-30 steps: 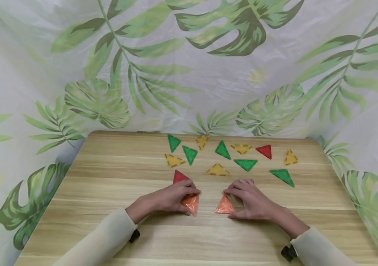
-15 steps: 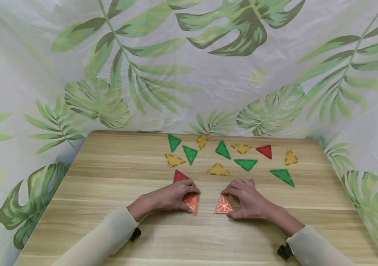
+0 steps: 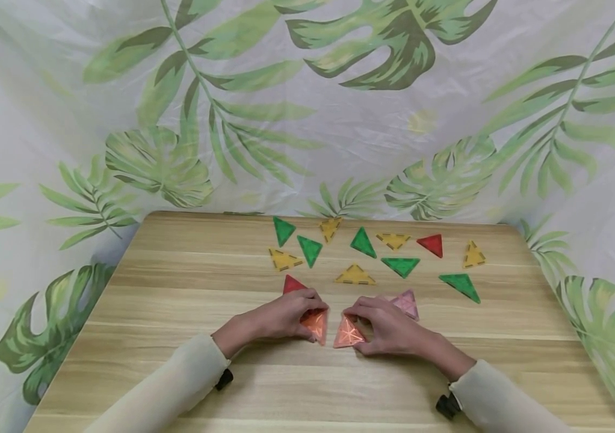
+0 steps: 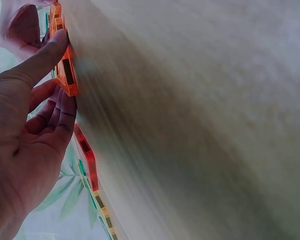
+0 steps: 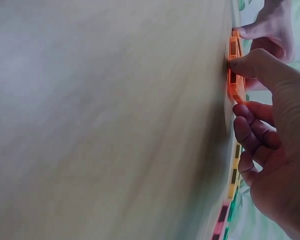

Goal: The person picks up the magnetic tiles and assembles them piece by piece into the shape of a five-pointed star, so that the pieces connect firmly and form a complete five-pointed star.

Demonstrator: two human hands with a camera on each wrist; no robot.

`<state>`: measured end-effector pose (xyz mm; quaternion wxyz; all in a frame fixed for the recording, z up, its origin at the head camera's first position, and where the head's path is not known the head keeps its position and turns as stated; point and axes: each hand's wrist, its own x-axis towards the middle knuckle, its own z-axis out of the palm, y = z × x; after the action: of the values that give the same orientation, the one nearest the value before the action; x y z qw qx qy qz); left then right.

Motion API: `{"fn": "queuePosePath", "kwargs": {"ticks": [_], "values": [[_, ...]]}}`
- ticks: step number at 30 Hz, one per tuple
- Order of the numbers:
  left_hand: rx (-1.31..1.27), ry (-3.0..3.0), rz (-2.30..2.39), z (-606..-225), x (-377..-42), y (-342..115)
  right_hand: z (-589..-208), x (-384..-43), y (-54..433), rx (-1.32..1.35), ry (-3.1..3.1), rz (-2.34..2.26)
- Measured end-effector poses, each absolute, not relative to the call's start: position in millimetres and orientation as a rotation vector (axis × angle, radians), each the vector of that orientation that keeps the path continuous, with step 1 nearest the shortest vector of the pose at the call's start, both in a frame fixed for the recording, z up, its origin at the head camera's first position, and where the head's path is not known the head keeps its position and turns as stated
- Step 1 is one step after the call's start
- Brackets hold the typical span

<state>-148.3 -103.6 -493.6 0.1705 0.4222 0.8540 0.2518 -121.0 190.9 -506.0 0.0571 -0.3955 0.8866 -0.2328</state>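
Note:
In the head view my left hand point(image 3: 286, 317) pinches an orange triangular magnetic tile point(image 3: 317, 328) between thumb and fingers, low over the wooden table. Across a narrow gap, my right hand point(image 3: 386, 328) pinches a second orange triangular tile point(image 3: 348, 334) at its corners. The left wrist view has the thumb on the edge of the orange tile point(image 4: 67, 72), black strips showing in its rim. From the right wrist, thumb and forefinger span the other orange tile point(image 5: 235, 85). A red triangle point(image 3: 293, 284) lies just behind my left hand, and a pink triangle point(image 3: 407, 304) behind my right.
Several green triangles point(image 3: 363, 243) and yellow ones point(image 3: 355, 275) lie flat toward the back of the wooden table point(image 3: 188, 270). Among them is another red triangle point(image 3: 431, 245). A leaf-print cloth point(image 3: 264, 150) hangs behind the table's far edge.
My right hand has slid left with its orange tile, narrowing the gap between the two tiles and uncovering the pink triangle. My left hand has shifted slightly right with its tile.

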Motion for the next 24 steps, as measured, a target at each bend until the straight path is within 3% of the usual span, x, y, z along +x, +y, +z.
{"fn": "queuePosePath", "kwargs": {"ticks": [24], "values": [[1.215,2.444,0.76,-498.5,-148.9,-104.0,-508.9,-127.9,169.9,-1.217,2.621,-0.836]]}}
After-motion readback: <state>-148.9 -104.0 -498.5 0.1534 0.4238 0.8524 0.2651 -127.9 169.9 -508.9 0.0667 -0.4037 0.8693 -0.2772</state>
